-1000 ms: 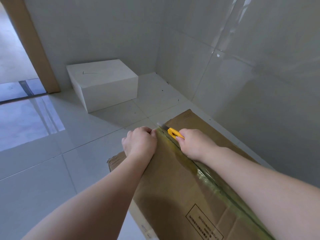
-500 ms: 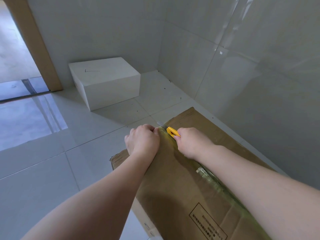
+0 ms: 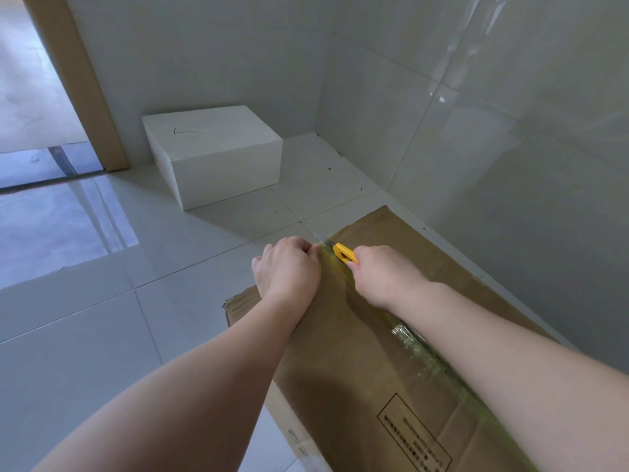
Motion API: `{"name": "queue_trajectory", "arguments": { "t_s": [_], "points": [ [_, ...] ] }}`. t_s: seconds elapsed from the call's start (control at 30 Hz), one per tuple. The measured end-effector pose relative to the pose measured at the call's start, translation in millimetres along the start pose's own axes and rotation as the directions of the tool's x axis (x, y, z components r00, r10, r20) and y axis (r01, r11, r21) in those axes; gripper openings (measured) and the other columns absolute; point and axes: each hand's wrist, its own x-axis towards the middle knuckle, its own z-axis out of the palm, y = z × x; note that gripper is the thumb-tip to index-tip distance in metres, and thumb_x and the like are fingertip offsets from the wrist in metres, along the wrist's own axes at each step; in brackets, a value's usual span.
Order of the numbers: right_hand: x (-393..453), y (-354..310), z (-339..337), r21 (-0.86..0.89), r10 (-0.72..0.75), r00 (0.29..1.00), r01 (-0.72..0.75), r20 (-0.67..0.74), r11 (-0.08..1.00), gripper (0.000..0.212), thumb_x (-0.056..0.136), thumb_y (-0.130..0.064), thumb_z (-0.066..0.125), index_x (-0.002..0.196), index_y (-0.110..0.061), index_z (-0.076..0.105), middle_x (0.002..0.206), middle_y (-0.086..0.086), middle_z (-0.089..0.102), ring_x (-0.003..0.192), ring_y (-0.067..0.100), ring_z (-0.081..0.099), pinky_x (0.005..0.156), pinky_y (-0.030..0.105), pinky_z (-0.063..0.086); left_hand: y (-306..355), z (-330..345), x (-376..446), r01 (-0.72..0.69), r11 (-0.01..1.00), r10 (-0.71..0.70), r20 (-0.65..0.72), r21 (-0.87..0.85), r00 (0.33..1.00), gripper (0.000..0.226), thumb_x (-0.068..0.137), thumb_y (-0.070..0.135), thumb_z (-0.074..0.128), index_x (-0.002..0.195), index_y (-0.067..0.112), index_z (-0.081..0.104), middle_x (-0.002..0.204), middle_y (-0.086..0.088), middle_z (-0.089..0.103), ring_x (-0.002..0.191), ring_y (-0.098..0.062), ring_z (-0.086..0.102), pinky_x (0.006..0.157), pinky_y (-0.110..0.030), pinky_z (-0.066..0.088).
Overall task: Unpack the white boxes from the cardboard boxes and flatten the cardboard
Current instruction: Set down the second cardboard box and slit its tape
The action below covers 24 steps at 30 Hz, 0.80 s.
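At ten o'clock a plain white rectangular box [image 3: 218, 155] sits on the tiled floor [image 3: 85, 335]. The left hand [image 3: 289, 267], fingers curled over the far edge, steadies the taped brown cardboard box [image 3: 347, 362] at centre. The right hand [image 3: 384, 277] grips a yellow plastic cutter [image 3: 344, 252] at the tape seam [image 3: 429, 352]. Advisable: shallow blade, left fingers off the cutting line.

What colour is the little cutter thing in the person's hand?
The cutter is bright yellow, held in the right hand. It shows in the head view.
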Motion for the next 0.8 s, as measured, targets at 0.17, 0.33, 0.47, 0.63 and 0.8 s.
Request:
{"name": "queue_trajectory", "arguments": {
  "t_s": [0.17, 0.33, 0.47, 0.63, 0.8],
  "points": [
    [-11.2, 7.2, 0.5, -0.032, 0.004, 1.0, -0.005, -0.028, 0.999, 0.02, 0.102, -0.03, 0.036, 0.091, -0.016, 0.044, 0.079, 0.004, 0.043, 0.072, 0.028, 0.045, 0.057, 0.031, 0.031, 0.5, -1.0, -2.0, -0.039, 0.999, 0.038, -0.02, -0.013, 0.999, 0.022, 0.097, 0.04, 0.044, 0.085, 0.032, 0.061, 0.1, 0.007, 0.064, 0.104, -0.019, 0.049, 0.082, -0.029, 0.023],
    [1.6, -3.9, -2.6, -0.032, -0.002, 1.0, 0.001, -0.015, 0.999, 0.024, 0.102, -0.028, 0.037, 0.105, -0.01, 0.053, 0.088, 0.007, 0.047, 0.076, 0.027, 0.045, 0.064, 0.031, 0.034, 0.2, 0.5, -2.1, -0.065, 0.998, 0.064, -0.043, -0.016, 0.997, 0.022, 0.096, 0.04, 0.046, 0.088, 0.03, 0.063, 0.101, 0.009, 0.063, 0.103, -0.017, 0.05, 0.082, -0.028, 0.022],
    [-10.0, 6.3, 4.2, -0.005, 0.019, 1.0, -0.019, -0.006, 1.0, 0.021, 0.102, -0.031, 0.035, 0.094, -0.015, 0.046, 0.085, 0.006, 0.046, 0.075, 0.027, 0.044, 0.063, 0.031, 0.033, -0.9, 3.1, -0.7, -0.051, 0.999, 0.051, -0.042, -0.01, 0.998, 0.024, 0.097, 0.04, 0.044, 0.09, 0.028, 0.064, 0.102, 0.007, 0.063, 0.103, -0.018, 0.05, 0.082, -0.029, 0.024],
    [-15.8, 18.0, 2.6, 0.001, 0.012, 1.0, -0.012, 0.015, 1.0, 0.021, 0.101, -0.032, 0.036, 0.088, -0.016, 0.04, 0.082, 0.005, 0.045, 0.074, 0.028, 0.044, 0.063, 0.03, 0.032, -1.1, 3.1, -1.5, -0.048, 0.998, 0.046, -0.043, -0.034, 0.998, 0.024, 0.097, 0.04, 0.044, 0.09, 0.029, 0.064, 0.103, 0.007, 0.063, 0.104, -0.019, 0.051, 0.081, -0.03, 0.027],
    [-26.2, 22.5, 2.5, -0.031, 0.007, 1.0, -0.006, 0.025, 0.999, 0.022, 0.102, -0.031, 0.036, 0.087, -0.014, 0.038, 0.068, -0.001, 0.034, 0.072, 0.028, 0.043, 0.052, 0.031, 0.028, -1.7, 3.1, -1.4, -0.055, 0.998, 0.054, -0.032, -0.034, 0.998, 0.026, 0.097, 0.04, 0.044, 0.096, 0.028, 0.067, 0.106, 0.007, 0.064, 0.104, -0.02, 0.052, 0.08, -0.03, 0.03]
  ]
}}
